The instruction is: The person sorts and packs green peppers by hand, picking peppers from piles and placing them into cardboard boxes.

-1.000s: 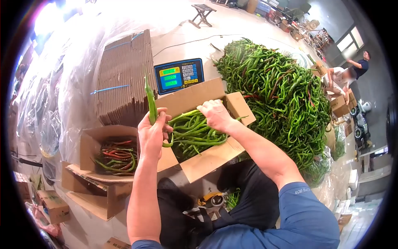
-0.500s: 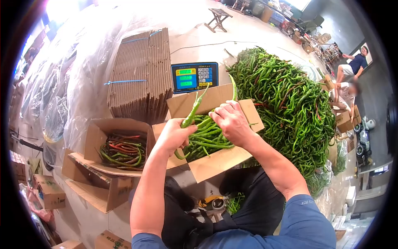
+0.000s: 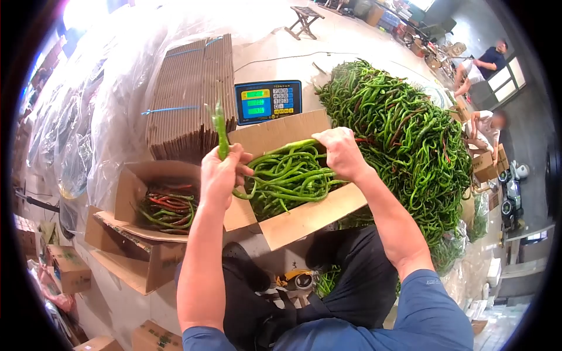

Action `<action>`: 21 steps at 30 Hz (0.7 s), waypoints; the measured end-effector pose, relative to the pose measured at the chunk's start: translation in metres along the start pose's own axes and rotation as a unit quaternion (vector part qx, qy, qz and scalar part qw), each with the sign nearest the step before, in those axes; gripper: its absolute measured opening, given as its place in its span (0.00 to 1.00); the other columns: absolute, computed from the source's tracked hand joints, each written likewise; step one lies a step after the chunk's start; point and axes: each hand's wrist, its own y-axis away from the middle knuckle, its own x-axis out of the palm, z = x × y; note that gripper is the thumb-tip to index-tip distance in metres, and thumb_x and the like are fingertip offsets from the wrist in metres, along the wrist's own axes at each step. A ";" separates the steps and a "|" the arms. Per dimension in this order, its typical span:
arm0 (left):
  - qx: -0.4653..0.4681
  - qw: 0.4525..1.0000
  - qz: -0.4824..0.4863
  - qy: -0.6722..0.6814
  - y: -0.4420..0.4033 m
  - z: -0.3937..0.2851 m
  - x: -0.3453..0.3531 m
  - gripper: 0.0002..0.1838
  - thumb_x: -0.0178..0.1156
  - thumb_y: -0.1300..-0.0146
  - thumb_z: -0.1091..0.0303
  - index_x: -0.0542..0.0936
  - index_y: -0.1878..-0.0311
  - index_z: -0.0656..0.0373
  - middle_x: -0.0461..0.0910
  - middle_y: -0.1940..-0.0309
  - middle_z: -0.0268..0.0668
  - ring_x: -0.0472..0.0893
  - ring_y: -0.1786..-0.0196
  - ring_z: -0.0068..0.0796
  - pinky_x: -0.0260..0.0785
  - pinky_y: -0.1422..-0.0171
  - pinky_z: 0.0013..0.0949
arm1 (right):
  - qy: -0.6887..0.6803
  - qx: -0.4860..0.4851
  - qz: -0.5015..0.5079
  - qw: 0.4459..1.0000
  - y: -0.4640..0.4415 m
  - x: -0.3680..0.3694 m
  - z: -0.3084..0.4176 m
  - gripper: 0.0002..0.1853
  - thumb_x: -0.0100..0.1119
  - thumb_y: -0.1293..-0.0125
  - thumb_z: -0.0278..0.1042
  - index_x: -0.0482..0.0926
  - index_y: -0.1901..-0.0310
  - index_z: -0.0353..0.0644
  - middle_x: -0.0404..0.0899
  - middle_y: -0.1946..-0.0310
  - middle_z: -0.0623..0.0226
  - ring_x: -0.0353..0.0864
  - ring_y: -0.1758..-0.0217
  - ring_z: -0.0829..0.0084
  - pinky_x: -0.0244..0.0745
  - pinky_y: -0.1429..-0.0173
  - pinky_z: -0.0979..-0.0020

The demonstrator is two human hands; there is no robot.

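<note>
My left hand is closed on a green pepper that points up above the fist, at the left side of an open cardboard box. Long green peppers fill that box. Over its right end, my right hand is closed at the end of a long green pepper lying along the top of the others. Behind the box stands a scale display with lit green readouts. Another open box on the left holds red and dark green peppers.
A large heap of green peppers lies to the right. Flattened cartons are stacked behind on the left, beside clear plastic sheeting. Two people sit at the far right. A folding stool stands at the back.
My right hand has moved right from the middle of the box to its right end. My left hand has drawn back left, still with a pepper. The view has shifted slightly.
</note>
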 end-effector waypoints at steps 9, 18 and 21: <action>-0.077 0.986 0.146 0.035 0.023 -0.008 0.011 0.13 0.62 0.27 0.58 0.78 0.62 0.59 0.81 0.75 0.34 0.80 0.79 0.21 0.67 0.79 0.24 | -0.045 0.040 0.082 0.995 0.001 0.062 -0.024 0.20 0.48 0.38 0.22 0.84 0.48 0.45 0.84 0.56 0.60 0.80 0.48 0.58 0.67 0.40 0.58; -0.095 0.968 0.223 0.066 0.036 0.003 0.048 0.08 0.62 0.28 0.65 0.79 0.58 0.59 0.81 0.72 0.33 0.78 0.76 0.19 0.68 0.76 0.23 | -0.710 0.264 0.128 0.640 -0.008 -0.034 0.068 0.21 0.58 0.24 0.43 0.79 0.43 0.31 0.85 0.52 0.58 0.85 0.50 0.68 0.80 0.43 0.67; -0.032 0.975 0.216 -0.044 0.045 0.005 0.067 0.07 0.59 0.28 0.70 0.79 0.52 0.63 0.82 0.70 0.32 0.78 0.75 0.18 0.68 0.75 0.24 | -0.711 0.240 0.136 0.647 0.008 -0.043 0.103 0.21 0.59 0.25 0.46 0.78 0.46 0.33 0.84 0.61 0.63 0.84 0.64 0.74 0.81 0.57 0.70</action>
